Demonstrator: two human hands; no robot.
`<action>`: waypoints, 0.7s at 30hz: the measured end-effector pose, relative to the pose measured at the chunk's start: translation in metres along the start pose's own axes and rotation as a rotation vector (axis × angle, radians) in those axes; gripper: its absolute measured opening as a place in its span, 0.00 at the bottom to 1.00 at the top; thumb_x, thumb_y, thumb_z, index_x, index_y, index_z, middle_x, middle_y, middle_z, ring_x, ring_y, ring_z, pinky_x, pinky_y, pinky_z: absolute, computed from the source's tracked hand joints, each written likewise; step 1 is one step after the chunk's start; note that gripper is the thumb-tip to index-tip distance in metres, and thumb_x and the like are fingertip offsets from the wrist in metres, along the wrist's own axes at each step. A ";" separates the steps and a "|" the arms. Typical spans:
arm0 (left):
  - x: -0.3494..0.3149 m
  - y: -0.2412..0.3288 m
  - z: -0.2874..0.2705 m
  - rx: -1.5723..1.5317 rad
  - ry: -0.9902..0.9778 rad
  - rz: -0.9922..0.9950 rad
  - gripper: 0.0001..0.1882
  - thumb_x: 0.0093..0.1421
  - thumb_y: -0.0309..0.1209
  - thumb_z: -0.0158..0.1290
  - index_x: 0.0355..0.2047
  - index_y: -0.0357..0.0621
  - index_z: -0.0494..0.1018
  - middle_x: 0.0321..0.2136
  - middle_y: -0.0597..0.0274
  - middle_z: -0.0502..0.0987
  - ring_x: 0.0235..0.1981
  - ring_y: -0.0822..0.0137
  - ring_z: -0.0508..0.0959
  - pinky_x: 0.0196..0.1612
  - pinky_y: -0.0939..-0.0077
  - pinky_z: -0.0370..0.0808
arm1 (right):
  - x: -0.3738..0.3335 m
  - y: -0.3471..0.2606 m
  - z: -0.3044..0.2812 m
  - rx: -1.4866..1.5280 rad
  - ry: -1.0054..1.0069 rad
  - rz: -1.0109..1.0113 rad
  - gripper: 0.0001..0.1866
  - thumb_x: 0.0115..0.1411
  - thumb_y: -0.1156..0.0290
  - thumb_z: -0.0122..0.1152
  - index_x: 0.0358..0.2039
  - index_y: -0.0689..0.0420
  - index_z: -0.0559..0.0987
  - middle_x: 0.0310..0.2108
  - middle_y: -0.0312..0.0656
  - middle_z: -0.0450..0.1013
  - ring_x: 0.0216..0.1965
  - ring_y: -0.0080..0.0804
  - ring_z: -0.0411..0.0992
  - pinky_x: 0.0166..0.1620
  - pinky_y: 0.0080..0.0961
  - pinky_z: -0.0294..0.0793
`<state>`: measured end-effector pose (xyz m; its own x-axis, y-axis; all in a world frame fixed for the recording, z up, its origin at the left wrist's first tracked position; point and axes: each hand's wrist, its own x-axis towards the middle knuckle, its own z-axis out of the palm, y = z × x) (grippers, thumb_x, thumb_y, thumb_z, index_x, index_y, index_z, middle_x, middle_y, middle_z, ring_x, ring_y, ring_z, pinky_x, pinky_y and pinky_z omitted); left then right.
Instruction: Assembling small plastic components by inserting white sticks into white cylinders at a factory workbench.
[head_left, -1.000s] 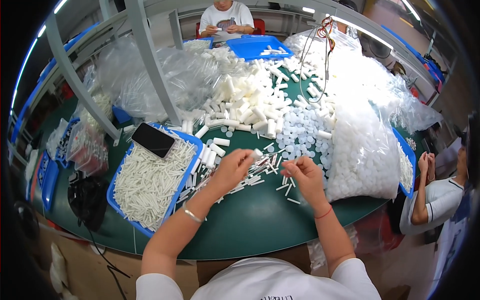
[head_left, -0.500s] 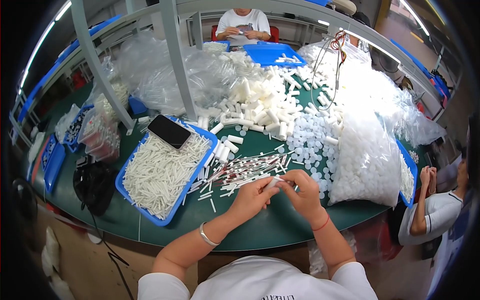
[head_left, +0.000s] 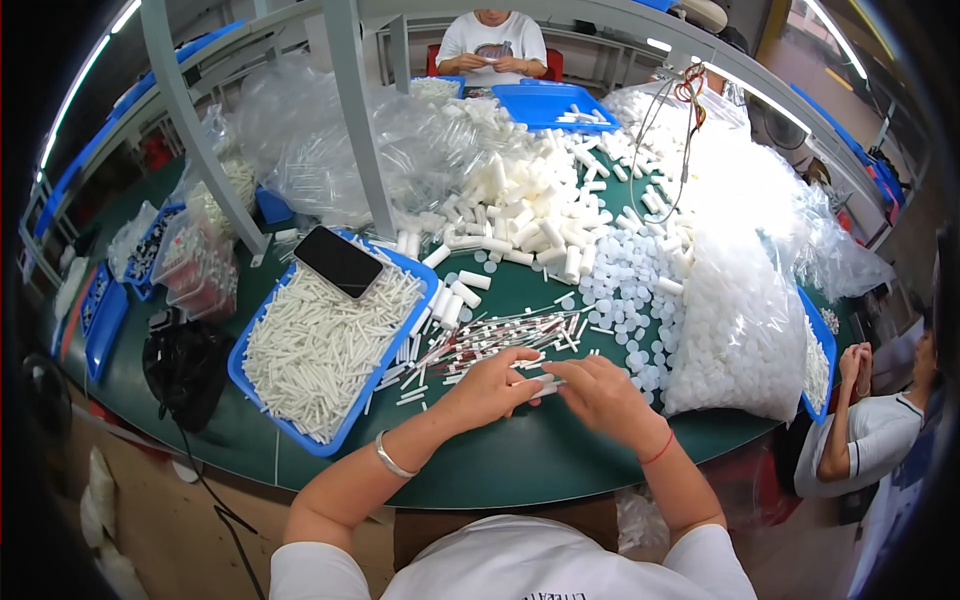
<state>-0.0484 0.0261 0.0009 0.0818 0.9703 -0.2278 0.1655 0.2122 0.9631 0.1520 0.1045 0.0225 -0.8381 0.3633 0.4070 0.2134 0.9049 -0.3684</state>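
Observation:
Just above the near edge of the table, my left hand (head_left: 486, 390) grips a small white cylinder (head_left: 546, 386) between thumb and fingers. My right hand (head_left: 606, 396) is closed at the cylinder's right end, its fingertips bent onto it; its fingers partly hide that end. Beyond my hands lies a loose pile of thin white sticks with dark red parts (head_left: 490, 338). Translucent white round caps (head_left: 622, 290) are scattered farther right, and many white cylinders (head_left: 530, 215) are heaped behind them.
A blue tray (head_left: 328, 447) full of short white sticks stands left, with a black phone (head_left: 339, 262) on it. A clear bag of white caps (head_left: 735, 340) stands right. Metal posts (head_left: 362, 130) rise from the table. Other people sit opposite (head_left: 490, 45) and at right (head_left: 865, 430).
My hands have moved slightly apart and the left one has opened out a little around the cylinder. The right hand has turned with its back up. The view has shifted slightly.

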 end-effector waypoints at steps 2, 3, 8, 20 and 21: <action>0.005 0.001 -0.005 -0.055 -0.025 -0.028 0.30 0.59 0.38 0.55 0.58 0.37 0.60 0.26 0.63 0.80 0.17 0.78 0.70 0.19 0.84 0.65 | 0.006 -0.009 0.000 0.102 -0.023 0.029 0.20 0.52 0.78 0.62 0.47 0.59 0.73 0.33 0.43 0.73 0.36 0.42 0.70 0.41 0.34 0.71; 0.009 0.002 -0.007 -0.052 -0.062 -0.051 0.32 0.59 0.38 0.55 0.59 0.37 0.59 0.24 0.63 0.79 0.16 0.78 0.70 0.17 0.83 0.64 | 0.009 -0.010 0.001 0.200 -0.044 0.064 0.21 0.52 0.77 0.61 0.49 0.59 0.72 0.33 0.44 0.73 0.37 0.43 0.70 0.41 0.34 0.71; 0.068 0.021 -0.040 0.320 0.184 0.109 0.23 0.59 0.37 0.54 0.52 0.38 0.68 0.21 0.60 0.75 0.19 0.64 0.75 0.23 0.72 0.71 | 0.009 0.022 0.023 0.184 0.088 0.120 0.15 0.54 0.72 0.66 0.42 0.59 0.77 0.32 0.45 0.74 0.30 0.39 0.73 0.33 0.29 0.73; 0.167 -0.025 -0.147 1.270 0.659 0.281 0.09 0.48 0.21 0.54 0.32 0.34 0.76 0.38 0.44 0.73 0.42 0.48 0.74 0.46 0.59 0.74 | 0.005 0.042 0.037 0.256 0.195 0.266 0.14 0.55 0.73 0.65 0.42 0.60 0.79 0.29 0.44 0.75 0.24 0.31 0.72 0.26 0.23 0.72; 0.164 -0.029 -0.148 1.221 0.650 0.255 0.10 0.47 0.21 0.55 0.33 0.34 0.76 0.37 0.44 0.73 0.41 0.47 0.74 0.45 0.59 0.73 | 0.005 0.042 0.037 0.288 0.223 0.275 0.13 0.55 0.73 0.65 0.42 0.60 0.79 0.29 0.43 0.75 0.24 0.30 0.72 0.26 0.22 0.71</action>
<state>-0.1851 0.1963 -0.0432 -0.1691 0.9171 0.3611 0.9799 0.1170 0.1616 0.1381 0.1356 -0.0220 -0.6344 0.6490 0.4199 0.2383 0.6809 -0.6925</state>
